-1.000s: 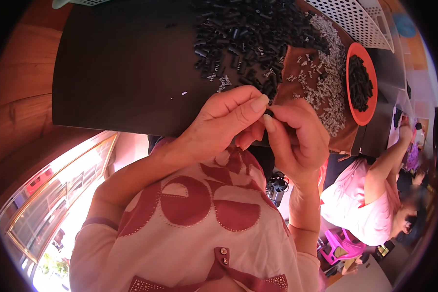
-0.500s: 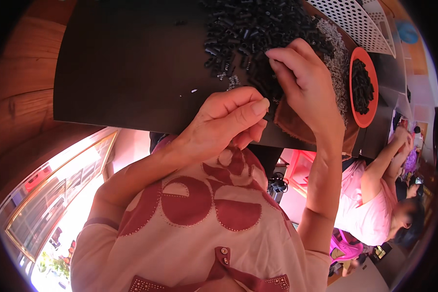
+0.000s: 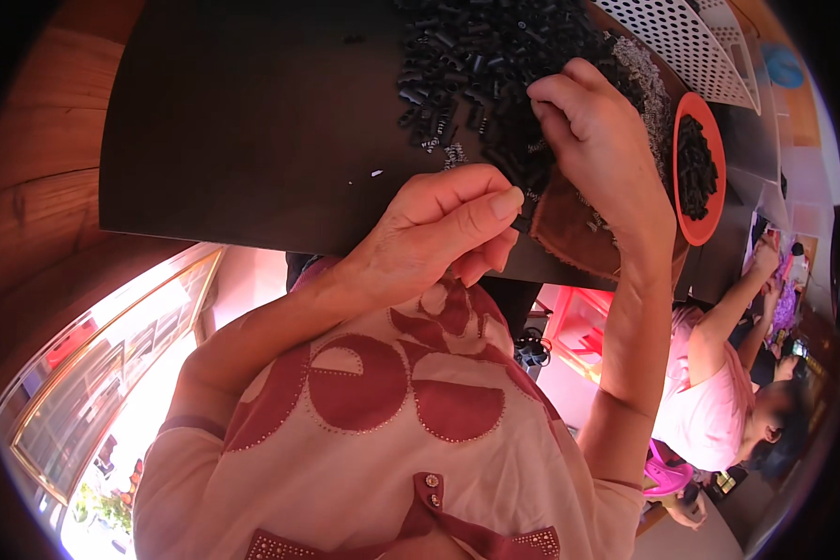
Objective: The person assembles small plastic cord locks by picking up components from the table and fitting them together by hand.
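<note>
My left hand (image 3: 448, 224) is closed in a pinch near the table's front edge. The end of a small black tube-like piece (image 3: 522, 225) sticks out past its thumb. Farther off and to the right, my right hand (image 3: 602, 140) hangs over the near right side of a big heap of black tubular pieces (image 3: 481, 61). Its thumb and forefinger are pressed together, and whatever lies between them is hidden. Small metal springs (image 3: 454, 155) lie at the heap's near edge. More springs (image 3: 637, 61) form a band along its right side.
A brown cloth (image 3: 565, 224) lies at the table edge below my right wrist. An orange bowl (image 3: 714, 201) of black pieces stands to the right, near a white perforated basket (image 3: 691, 47). Two white scraps (image 3: 376, 173) lie on the dark table (image 3: 233, 140). Another person (image 3: 709, 401) sits at right.
My right hand has moved slightly away and to the right, uncovering more cloth and some springs. My left hand stays nearly still. The other person's arms have shifted.
</note>
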